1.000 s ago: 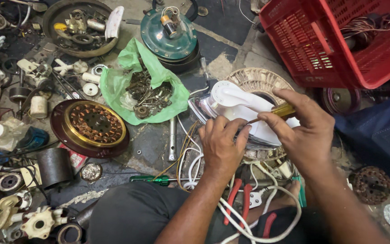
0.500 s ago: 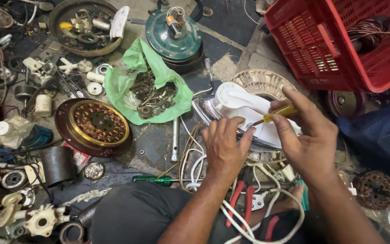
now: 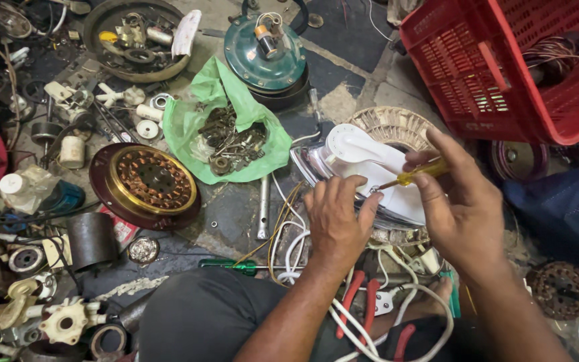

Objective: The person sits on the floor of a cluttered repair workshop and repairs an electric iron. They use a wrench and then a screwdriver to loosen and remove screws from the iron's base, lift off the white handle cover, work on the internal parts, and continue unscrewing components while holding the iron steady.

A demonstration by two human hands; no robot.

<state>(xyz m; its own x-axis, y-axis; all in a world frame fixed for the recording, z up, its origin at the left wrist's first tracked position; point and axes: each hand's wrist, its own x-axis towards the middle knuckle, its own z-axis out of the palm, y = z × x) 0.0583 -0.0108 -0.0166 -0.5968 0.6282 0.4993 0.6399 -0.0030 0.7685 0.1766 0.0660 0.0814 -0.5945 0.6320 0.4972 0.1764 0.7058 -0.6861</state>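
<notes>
Since the earlier frames, both hands have kept their grip and only crept a little: the screwdriver tip has edged along the rear of the iron, and the view has tilted slightly, so the clutter sits a touch lower in the frame.

At centre right, the right hand (image 3: 460, 201) pinches a small yellow-handled screwdriver (image 3: 413, 175) between thumb and fingertips, its thin shaft slanting down-left so the tip meets the back of the white clothes iron (image 3: 370, 167). Held that lightly, the tool can be twirled with the fingers alone. Just left of it, the left hand (image 3: 335, 218) lies palm-down with fingers curled against the iron's near edge, bracing it so it does not skid under the tool. The iron itself lies on the floor (image 3: 232, 208), just right of centre, partly over a round wicker mat (image 3: 397, 124).

Outward, white cable (image 3: 289, 251) loops under the wrists, with red-handled pliers (image 3: 360, 305) below. A green bag of small metal parts (image 3: 226, 131) is spread open left of the iron, beside a copper-wound motor stator (image 3: 145, 181). A red plastic crate (image 3: 524, 64) fills the upper right.
</notes>
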